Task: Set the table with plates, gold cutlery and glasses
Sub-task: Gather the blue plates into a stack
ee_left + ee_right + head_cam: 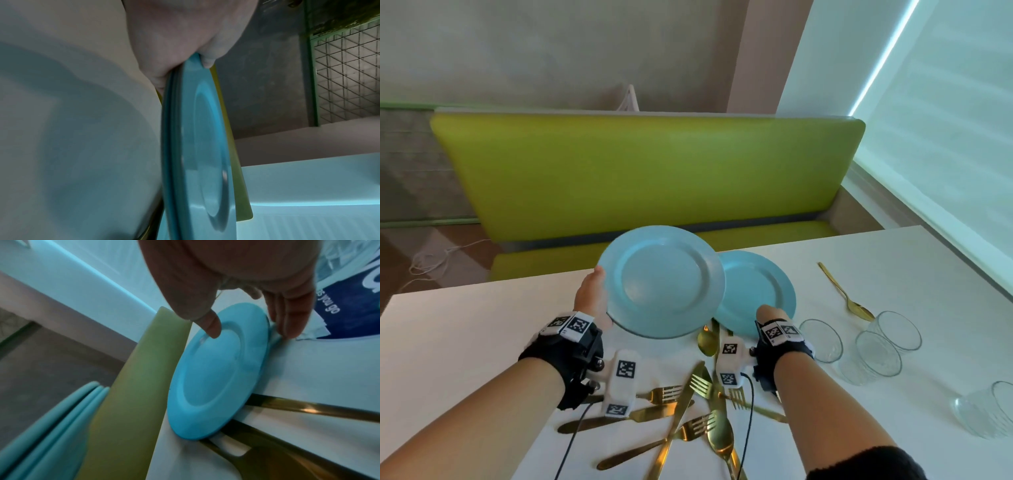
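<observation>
My left hand (592, 294) grips a small stack of blue plates (661, 281) by its left rim and holds it tilted above the white table (465, 335). In the left wrist view the thumb (207, 60) lies on top of the stack (205, 146) and the fingers sit underneath. One more blue plate (756, 291) lies on the table to the right. My right hand (768, 315) pinches its near rim, thumb (211, 327) on the plate (216, 369) and fingers (287, 321) at the edge. Gold cutlery (688, 411) lies piled near me, partly under that plate.
A gold spoon (846, 294) lies alone at the right. Several clear glasses (878, 356) stand along the right side, one (989, 411) near the edge. A green bench (647, 171) runs behind the table's far edge. A dark blue printed pack (349, 313) shows beside the plate.
</observation>
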`<state>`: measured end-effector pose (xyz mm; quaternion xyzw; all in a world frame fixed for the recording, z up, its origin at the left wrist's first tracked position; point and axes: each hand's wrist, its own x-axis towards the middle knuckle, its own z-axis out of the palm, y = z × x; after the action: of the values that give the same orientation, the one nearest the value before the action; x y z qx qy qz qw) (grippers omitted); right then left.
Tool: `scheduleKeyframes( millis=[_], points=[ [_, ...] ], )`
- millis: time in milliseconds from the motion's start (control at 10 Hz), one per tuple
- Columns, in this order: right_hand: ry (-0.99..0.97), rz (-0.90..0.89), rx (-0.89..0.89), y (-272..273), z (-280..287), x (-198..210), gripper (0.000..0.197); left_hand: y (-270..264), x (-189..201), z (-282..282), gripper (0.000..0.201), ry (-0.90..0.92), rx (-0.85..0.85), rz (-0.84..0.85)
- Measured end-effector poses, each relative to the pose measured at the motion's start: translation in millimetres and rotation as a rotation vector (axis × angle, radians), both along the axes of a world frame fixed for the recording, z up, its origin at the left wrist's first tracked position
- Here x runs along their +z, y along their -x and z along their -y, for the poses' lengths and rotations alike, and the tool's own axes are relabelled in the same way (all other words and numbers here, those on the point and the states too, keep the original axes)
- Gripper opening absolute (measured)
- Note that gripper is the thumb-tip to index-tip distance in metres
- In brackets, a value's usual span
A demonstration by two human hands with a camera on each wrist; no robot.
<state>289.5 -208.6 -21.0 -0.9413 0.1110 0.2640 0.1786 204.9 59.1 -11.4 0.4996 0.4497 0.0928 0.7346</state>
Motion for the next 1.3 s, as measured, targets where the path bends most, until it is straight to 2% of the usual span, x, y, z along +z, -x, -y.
scheduleKeyframes(
  millis=[100, 200, 300, 400, 500, 600, 700, 800, 1000, 1200, 1300],
  points=[
    [0.055, 0.036, 0.038, -1, 4, -12, 0.011, -1, -10, -6, 0.054, 0.028, 0.03, -0.003],
    [0.041, 0.048, -0.007, -5, 1, -17, 0.02, -2, -22, -11, 0.055, 0.042, 0.051, -0.044],
    [-0.151, 0.093, -0.268, -11, -1, -24, 0.028, -2, -18, -7, 0.053, 0.071, 0.065, -0.058],
    [-0.649, 0.168, -0.663, -15, -9, -17, 0.039, -5, -19, -5, 0.05, 0.101, 0.071, -0.047],
    [-0.949, 0.243, -0.9, -16, -13, -2, 0.045, -5, -15, -2, 0.049, 0.158, 0.063, 0.011],
    [-0.966, 0.322, -0.822, -8, -18, 12, 0.045, -3, -9, -2, 0.047, 0.183, 0.052, 0.028],
    [-0.888, 0.423, -0.734, 5, -23, 17, 0.043, 2, -7, -4, 0.049, 0.187, -0.009, 0.077],
    [-0.829, 0.485, -0.668, 23, -34, 20, 0.045, 10, -6, -9, 0.041, 0.15, -0.042, 0.095],
    [-0.871, 0.461, -0.655, 70, -66, 27, 0.045, 47, 17, -12, 0.034, 0.105, -0.074, 0.116],
    [-0.831, 0.36, -0.664, 119, -91, 27, 0.045, 87, 24, -39, 0.037, -0.189, -0.144, 0.096],
    [-0.843, 0.292, -0.683, 145, -112, 23, 0.048, 105, 17, -57, 0.073, -0.388, -0.298, 0.002]
  ],
)
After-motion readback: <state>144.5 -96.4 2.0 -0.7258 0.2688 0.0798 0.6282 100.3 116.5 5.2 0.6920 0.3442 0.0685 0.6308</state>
